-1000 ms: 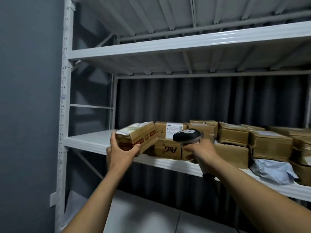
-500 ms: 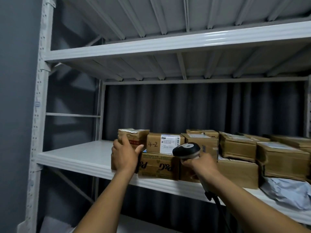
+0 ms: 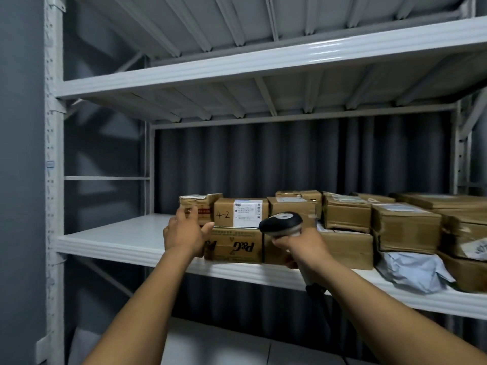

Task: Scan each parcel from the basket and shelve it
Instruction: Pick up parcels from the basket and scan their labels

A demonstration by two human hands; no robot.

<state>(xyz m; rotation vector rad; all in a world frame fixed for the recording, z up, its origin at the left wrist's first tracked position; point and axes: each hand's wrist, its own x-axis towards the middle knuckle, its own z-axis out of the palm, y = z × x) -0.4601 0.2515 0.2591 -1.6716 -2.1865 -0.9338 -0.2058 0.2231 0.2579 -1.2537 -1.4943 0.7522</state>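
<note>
A brown cardboard parcel (image 3: pixel 201 206) with red print and a white label on top stands on the white middle shelf (image 3: pixel 118 241), at the left end of the row of boxes. It touches the box marked "4-2" (image 3: pixel 238 213). My left hand (image 3: pixel 184 234) lies against the parcel's front face, fingers pointing up and thumb spread toward the P&G box (image 3: pixel 234 247). My right hand (image 3: pixel 303 248) grips the handle of a black and grey barcode scanner (image 3: pixel 281 223), held in front of the boxes with its head facing left.
Several brown cardboard boxes (image 3: pixel 403 227) are stacked along the shelf to the right, with a grey plastic mailer (image 3: pixel 411 272) at the front. A white upright post (image 3: pixel 54 180) stands at left. Bare shelf lies left of the parcel; another shelf (image 3: pixel 263 64) hangs overhead.
My left hand carried the parcel from in front of the shelf onto it, against the "4-2" box, and its grip has loosened to a flat touch. The scanner hand stayed roughly in place.
</note>
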